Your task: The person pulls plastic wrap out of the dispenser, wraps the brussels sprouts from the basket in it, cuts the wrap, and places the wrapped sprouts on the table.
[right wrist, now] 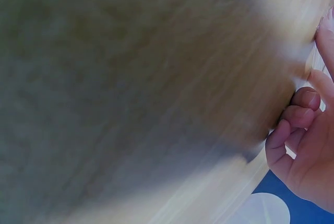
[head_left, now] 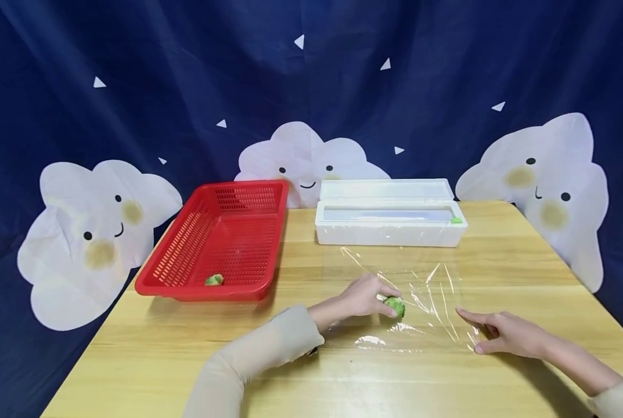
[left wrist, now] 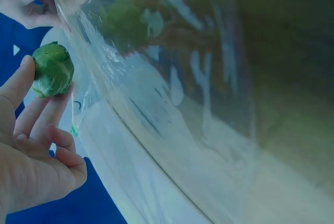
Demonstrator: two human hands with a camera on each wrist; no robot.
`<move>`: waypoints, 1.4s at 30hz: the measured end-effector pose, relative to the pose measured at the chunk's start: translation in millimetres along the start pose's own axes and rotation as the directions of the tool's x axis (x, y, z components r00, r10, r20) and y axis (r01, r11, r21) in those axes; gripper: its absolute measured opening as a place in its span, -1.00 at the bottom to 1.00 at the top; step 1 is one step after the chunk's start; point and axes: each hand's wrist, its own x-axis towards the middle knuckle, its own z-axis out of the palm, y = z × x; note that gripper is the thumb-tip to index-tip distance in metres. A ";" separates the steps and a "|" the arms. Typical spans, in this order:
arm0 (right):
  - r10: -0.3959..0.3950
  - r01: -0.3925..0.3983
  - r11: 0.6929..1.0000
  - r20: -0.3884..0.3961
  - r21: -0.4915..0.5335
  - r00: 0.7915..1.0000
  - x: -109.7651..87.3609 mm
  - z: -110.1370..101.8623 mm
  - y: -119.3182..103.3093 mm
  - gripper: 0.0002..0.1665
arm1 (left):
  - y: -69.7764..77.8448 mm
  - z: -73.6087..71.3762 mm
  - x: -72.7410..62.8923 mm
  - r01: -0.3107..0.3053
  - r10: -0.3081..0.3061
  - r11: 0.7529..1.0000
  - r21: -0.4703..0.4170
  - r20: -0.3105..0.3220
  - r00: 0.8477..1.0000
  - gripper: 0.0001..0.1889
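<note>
One red basket [head_left: 261,288] near film [head_left: 421,290].

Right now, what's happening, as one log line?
Left hand: pinches green sprout over clear film | right hand: at film's right edge | red basket: green piece inside | white box: open

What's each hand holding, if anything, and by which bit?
The left hand pinches the sprout by its sides. The right hand is at the edge of the clear film; I can't tell if it grips.
</note>
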 end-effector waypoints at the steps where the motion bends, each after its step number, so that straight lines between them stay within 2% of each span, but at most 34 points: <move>1: 0.006 -0.006 1.000 0.004 -0.001 1.000 0.5 -0.6 -0.4 -0.14 | -1.0 1.0 1.3 0.007 -0.007 1.000 -0.003 0.003 1.000 -0.54; 9: 0.017 -0.018 1.000 0.027 0.014 0.999 3.0 -3.0 -0.4 -0.15 | -2.9 2.9 7.6 0.053 -0.050 0.998 -0.046 0.051 0.997 -0.55; 18: 0.027 -0.027 1.000 0.022 -0.006 0.999 2.6 -1.9 0.5 -0.14 | -1.9 10.2 8.9 0.014 -0.025 0.993 0.118 0.093 0.995 -0.56; 25: 0.028 -0.028 1.000 0.028 -0.005 0.999 1.6 -2.3 1.0 -0.14 | 1.3 10.4 10.0 0.033 -0.051 0.991 0.127 0.137 0.989 -0.59; 28: 0.014 -0.014 1.000 0.022 -0.028 1.000 -0.1 -2.9 0.5 -0.15 | 1.5 11.1 10.5 0.021 -0.044 0.988 0.150 0.152 0.987 -0.58; 32: -0.007 0.008 0.996 0.002 -0.093 1.000 -2.0 -3.5 -0.3 -0.16 | 0.8 10.9 10.2 -0.013 -0.010 0.987 0.163 0.141 0.990 -0.55; 36: -0.014 0.014 0.992 -0.003 -0.126 1.000 -1.7 -3.4 -0.5 -0.17 | -3.1 8.1 7.8 -0.007 -0.011 0.989 0.145 0.123 0.992 -0.49; 40: -0.021 0.020 0.992 -0.003 -0.125 1.000 -1.7 -2.0 -0.7 -0.16 | -11.3 2.2 -1.4 0.017 -0.026 0.995 0.099 0.089 0.996 -0.45; 42: -0.024 0.023 0.992 -0.005 -0.124 1.000 -1.7 -0.9 -0.9 -0.16 | -15.0 -2.8 -10.5 0.021 -0.027 0.994 0.109 0.060 0.998 -0.45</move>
